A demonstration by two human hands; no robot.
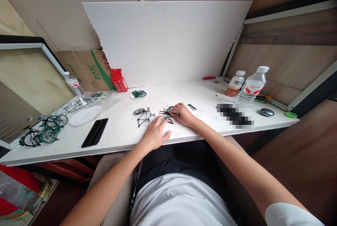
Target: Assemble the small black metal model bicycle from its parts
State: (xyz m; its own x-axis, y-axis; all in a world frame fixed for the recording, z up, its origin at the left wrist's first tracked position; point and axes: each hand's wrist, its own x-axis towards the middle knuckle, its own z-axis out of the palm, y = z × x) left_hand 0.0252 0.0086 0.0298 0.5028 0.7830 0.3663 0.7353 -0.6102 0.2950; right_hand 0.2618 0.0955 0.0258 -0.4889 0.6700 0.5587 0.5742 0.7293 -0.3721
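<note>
My left hand (pixel 156 134) lies flat on the white table (pixel 184 96), fingers stretched toward a small pile of black metal model parts (pixel 167 113). My right hand (pixel 183 113) rests just right of that pile, its fingertips curled in a pinch on one of the small dark parts. A partly built black miniature bicycle frame with one wheel (pixel 143 114) lies left of the pile, apart from both hands. A small green piece (pixel 192 106) lies right of my right hand.
Finished green miniature bicycles (pixel 43 131) stand at the left edge. A black phone (pixel 95 132), white plates (pixel 85 115), a dish with green parts (pixel 138 94), a red box (pixel 119 80), two bottles (pixel 251 87), a grey mouse (pixel 267 112) and a white board (pixel 168 40) behind.
</note>
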